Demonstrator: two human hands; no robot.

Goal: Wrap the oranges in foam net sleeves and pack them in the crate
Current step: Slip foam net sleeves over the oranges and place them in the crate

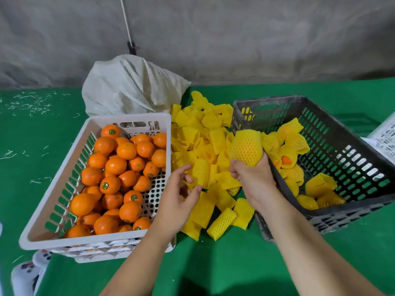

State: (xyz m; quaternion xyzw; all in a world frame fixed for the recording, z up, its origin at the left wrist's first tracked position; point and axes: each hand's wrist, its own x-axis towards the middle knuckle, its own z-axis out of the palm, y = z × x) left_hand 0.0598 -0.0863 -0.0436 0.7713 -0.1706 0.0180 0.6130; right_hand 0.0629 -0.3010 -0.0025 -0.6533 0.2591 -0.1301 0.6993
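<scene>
Yellow foam net sleeves (205, 165) lie heaped just left of the dark crate (350, 150), with the white basket of bare oranges (115, 178) beyond the heap, probably to keep each reach short. Over the crate's near-left rim, the right hand (254, 178) grips a sleeved orange (246, 146) from below, fingers upward. Left of the crate, the left hand (177, 199) hovers over the heap, fingers loosely spread, holding nothing.

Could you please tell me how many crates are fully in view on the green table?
2: the white crate of oranges on the left, the dark crate on the right. A third white one peeks in at the right edge.
</scene>
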